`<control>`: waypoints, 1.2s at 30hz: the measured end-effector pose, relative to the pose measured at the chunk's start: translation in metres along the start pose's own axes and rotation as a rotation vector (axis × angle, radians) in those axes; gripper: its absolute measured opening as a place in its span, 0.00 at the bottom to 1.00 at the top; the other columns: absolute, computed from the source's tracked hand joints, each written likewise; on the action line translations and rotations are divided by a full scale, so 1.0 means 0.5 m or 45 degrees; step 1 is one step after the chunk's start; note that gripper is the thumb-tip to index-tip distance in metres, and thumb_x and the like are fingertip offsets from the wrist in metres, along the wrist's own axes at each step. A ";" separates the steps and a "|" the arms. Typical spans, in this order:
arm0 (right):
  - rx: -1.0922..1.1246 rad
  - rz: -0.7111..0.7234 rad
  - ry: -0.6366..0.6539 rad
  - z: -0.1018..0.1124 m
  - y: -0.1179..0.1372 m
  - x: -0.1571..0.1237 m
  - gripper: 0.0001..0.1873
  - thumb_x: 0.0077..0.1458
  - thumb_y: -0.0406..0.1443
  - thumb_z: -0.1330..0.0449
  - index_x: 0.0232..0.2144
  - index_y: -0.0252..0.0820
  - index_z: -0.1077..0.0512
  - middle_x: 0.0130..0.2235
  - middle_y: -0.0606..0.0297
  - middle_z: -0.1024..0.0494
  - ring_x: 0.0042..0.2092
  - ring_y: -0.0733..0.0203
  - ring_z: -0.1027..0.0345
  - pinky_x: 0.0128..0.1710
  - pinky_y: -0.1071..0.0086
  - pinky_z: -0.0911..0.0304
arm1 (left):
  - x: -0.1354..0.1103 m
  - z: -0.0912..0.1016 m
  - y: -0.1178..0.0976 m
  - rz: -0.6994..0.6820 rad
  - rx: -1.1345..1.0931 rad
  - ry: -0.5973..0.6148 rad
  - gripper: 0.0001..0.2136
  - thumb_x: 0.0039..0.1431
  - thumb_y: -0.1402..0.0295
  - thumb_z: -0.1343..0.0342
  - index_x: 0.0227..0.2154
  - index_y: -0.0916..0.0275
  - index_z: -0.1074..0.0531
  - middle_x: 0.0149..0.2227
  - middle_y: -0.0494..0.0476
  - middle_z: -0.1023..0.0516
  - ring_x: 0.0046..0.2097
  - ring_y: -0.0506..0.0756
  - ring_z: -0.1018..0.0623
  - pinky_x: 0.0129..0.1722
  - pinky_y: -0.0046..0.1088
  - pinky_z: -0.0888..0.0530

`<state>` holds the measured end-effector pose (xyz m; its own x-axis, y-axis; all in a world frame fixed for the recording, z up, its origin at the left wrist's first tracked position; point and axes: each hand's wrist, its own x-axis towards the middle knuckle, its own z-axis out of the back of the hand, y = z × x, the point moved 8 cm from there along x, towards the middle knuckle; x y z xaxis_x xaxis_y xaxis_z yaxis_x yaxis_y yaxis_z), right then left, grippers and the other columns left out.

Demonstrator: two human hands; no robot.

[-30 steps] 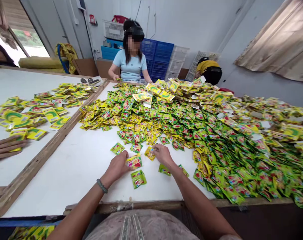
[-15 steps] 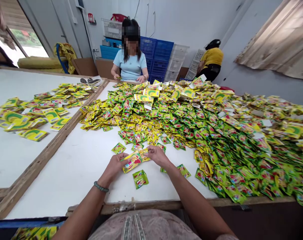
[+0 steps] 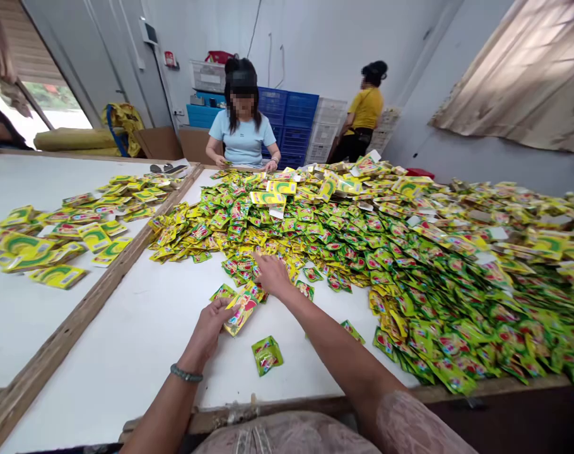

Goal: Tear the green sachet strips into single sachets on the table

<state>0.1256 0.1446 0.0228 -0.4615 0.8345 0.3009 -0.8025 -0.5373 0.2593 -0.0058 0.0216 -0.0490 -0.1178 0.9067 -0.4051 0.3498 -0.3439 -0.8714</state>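
Note:
My left hand [image 3: 216, 320] is closed on a small flat yellow carton [image 3: 243, 309] with a red and green print, its fingers along the near left side. The carton tilts up to the right, just above the white table. My right hand [image 3: 272, 276] reaches past the carton's far end to the near edge of the sachet pile [image 3: 310, 236]. Its fingers are stretched out over the sachets, and the fingertips are partly hidden. A loose green sachet [image 3: 267, 355] lies on the table nearest me, and another green sachet [image 3: 223, 292] lies beyond my left hand.
Yellow cartons [image 3: 363, 183] are heaped behind and right of the sachets. More cartons [image 3: 41, 246] lie left of a wooden divider strip [image 3: 98, 287]. A person in light blue [image 3: 242, 139] sits across the table; another in yellow [image 3: 366, 110] stands near stacked crates [image 3: 325, 129].
My right hand has left the carton and moved forward and left to the sachets. The carton, now in my left hand alone, is turned more upright. The person in yellow has straightened up.

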 end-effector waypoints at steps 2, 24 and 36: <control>-0.129 0.053 0.079 -0.022 0.005 0.002 0.18 0.46 0.36 0.36 0.42 0.45 0.28 0.40 0.59 0.26 0.44 0.54 0.38 0.40 0.66 0.44 | -0.001 0.005 -0.003 0.006 0.005 -0.020 0.19 0.37 0.64 0.32 0.33 0.64 0.29 0.25 0.51 0.22 0.24 0.49 0.25 0.23 0.21 0.31; 0.750 -0.390 -0.064 0.033 -0.051 -0.102 0.18 0.50 0.47 0.45 0.18 0.41 0.31 0.18 0.70 0.35 0.22 0.67 0.47 0.22 0.73 0.52 | 0.002 -0.003 -0.008 -0.083 0.076 0.012 0.21 0.37 0.63 0.32 0.37 0.64 0.25 0.31 0.55 0.20 0.29 0.53 0.23 0.30 0.27 0.29; 0.613 -0.292 -0.071 0.039 -0.020 -0.109 0.18 0.50 0.44 0.43 0.15 0.42 0.36 0.17 0.71 0.41 0.23 0.67 0.49 0.25 0.73 0.54 | -0.003 -0.015 -0.016 -0.115 -0.029 0.140 0.19 0.39 0.65 0.33 0.37 0.65 0.24 0.35 0.57 0.20 0.32 0.53 0.23 0.33 0.26 0.28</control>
<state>0.1664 0.1021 0.0214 -0.2634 0.9364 0.2321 -0.6104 -0.3480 0.7116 -0.0013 0.0249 -0.0395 -0.0474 0.9554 -0.2916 0.3633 -0.2554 -0.8960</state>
